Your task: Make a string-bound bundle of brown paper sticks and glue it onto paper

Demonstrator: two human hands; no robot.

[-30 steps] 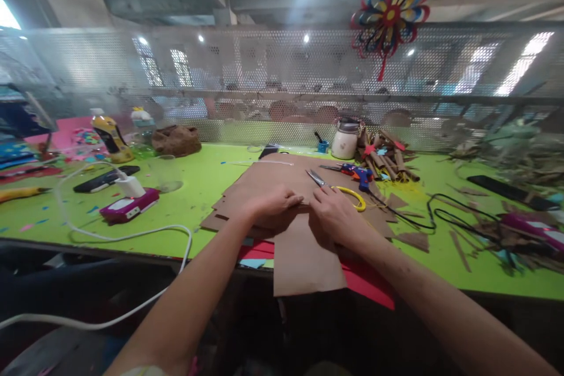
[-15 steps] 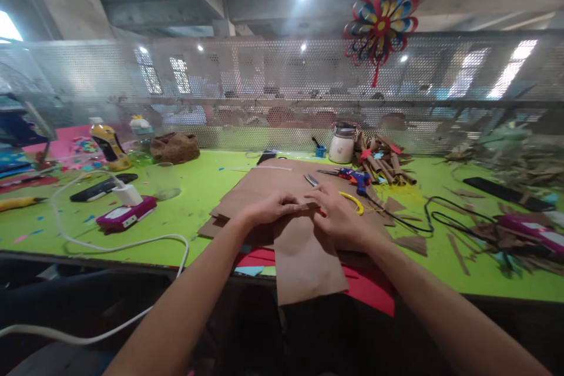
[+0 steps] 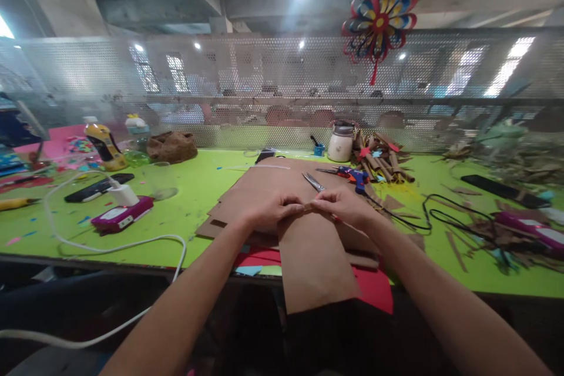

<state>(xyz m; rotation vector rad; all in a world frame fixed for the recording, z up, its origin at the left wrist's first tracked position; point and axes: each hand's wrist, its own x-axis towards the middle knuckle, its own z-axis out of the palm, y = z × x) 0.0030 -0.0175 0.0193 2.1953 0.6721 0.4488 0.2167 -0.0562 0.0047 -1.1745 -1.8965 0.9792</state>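
Note:
My left hand (image 3: 271, 211) and my right hand (image 3: 346, 205) meet fingertip to fingertip over a strip of brown paper (image 3: 315, 261) that hangs over the table's front edge. Both pinch its upper edge with fingers closed. Under the strip lies a stack of brown paper sheets (image 3: 255, 185), with red paper (image 3: 374, 288) below them at the table edge. Scissors (image 3: 314, 182) with yellow handles lie just beyond my right hand, the handles hidden behind it.
On the green table (image 3: 198, 188) a blue glue gun (image 3: 355, 175), a white jar (image 3: 341, 144) and rolled brown paper tubes (image 3: 383, 158) sit behind. Left: a magenta power bank (image 3: 121, 214) with white charger and cable, a phone (image 3: 94, 187). Right: black cable (image 3: 434, 214), paper scraps.
My right hand has slid left off the scissors' handles to meet my left hand on the strip's top edge. The strip now hangs a little lower and more to the right.

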